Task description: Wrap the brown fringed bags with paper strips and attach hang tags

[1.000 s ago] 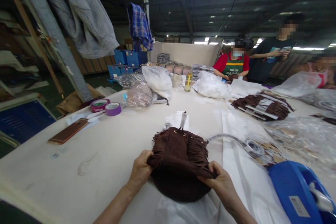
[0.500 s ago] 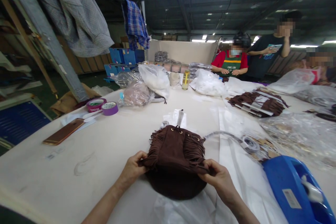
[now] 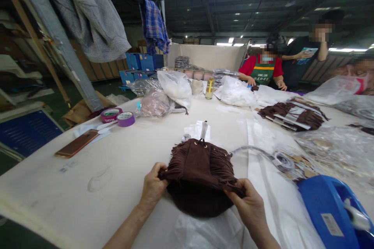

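In front of me on the table lies a dark brown fringed bag [image 3: 197,163], its rounded bottom towards me. My left hand [image 3: 154,184] pinches the fringe at its left lower corner. The matching corner on the right is gripped by my right hand [image 3: 248,202], thumb on the near side. Small gold eyelets and a cord show along the bag's far edge. A white wrapped tag [image 3: 203,130] stands up from that cord. A wrapped strap [image 3: 251,148] runs off from the bag's right side. Clear plastic [image 3: 204,229] lies beneath the bag's near edge.
A blue plastic container [image 3: 324,202] stands at the near right. Brown fringed pieces [image 3: 295,116] are piled farther back. To the left are a phone [image 3: 76,144] and purple tape [image 3: 126,119]. A glass bottle [image 3: 209,88] stands at the back. A co-worker [image 3: 261,70] is across the table.
The view has swung slightly left, so things sit a little farther right. Both hands keep their hold on the bag's corners. The co-worker's hands have moved apart.
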`<state>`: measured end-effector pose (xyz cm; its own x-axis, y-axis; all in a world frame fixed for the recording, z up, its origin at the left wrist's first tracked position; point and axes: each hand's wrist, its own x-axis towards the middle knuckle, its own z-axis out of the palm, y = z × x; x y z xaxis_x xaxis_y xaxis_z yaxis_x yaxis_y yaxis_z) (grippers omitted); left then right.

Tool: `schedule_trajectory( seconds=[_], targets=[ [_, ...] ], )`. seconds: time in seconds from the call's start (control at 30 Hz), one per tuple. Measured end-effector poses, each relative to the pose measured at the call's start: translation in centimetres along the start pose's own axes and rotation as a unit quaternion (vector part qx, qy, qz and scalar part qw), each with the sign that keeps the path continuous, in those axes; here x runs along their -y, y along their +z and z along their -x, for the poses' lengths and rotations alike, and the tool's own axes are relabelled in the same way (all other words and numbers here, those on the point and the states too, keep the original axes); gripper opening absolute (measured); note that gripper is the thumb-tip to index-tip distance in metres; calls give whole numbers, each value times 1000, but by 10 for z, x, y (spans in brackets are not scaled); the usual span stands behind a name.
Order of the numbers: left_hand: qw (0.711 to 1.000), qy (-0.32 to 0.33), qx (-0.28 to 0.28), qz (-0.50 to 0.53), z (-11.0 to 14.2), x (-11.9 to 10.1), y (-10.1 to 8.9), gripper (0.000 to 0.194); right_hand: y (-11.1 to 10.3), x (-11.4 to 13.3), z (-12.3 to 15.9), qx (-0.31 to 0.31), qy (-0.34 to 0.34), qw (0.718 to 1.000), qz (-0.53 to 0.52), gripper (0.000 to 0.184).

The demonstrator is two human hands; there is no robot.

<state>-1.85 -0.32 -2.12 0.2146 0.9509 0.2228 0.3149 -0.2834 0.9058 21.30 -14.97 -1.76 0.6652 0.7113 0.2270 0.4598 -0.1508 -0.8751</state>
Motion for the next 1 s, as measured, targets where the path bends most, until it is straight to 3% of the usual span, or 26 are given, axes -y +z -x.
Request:
schedule_trajectory(
  seconds=[0.17,0.3,0.43,0.53,0.67,0.77,0.87,1.0],
  targets=[
    [987,123,81,-66,-1,-7,-7,16,-4,-8,-1,67,-54,996,6,20],
    [954,241,116,-134,2,11,-16,25,-9,-32,-2,85,-117,987,71,16],
    [947,256,109,-162,0,30,-29,25,-11,-50,-5,64,-152,978,130,14],
    [953,228,98,-174,-2,30,-33,24,-9,-51,-7,82,-183,969,146,11],
    [960,183,109,-184,3,12,-20,47,-7,-45,-6,80,-184,968,149,11],
    [938,270,56,-212,12,-8,-3,62,-7,-41,-5,80,-174,971,145,11],
    [899,379,76,-205,21,-33,15,66,-8,-40,-5,84,-164,973,143,10],
    [892,354,47,-276,16,-59,35,65,-8,-40,-4,73,-157,975,137,12]
  ],
)
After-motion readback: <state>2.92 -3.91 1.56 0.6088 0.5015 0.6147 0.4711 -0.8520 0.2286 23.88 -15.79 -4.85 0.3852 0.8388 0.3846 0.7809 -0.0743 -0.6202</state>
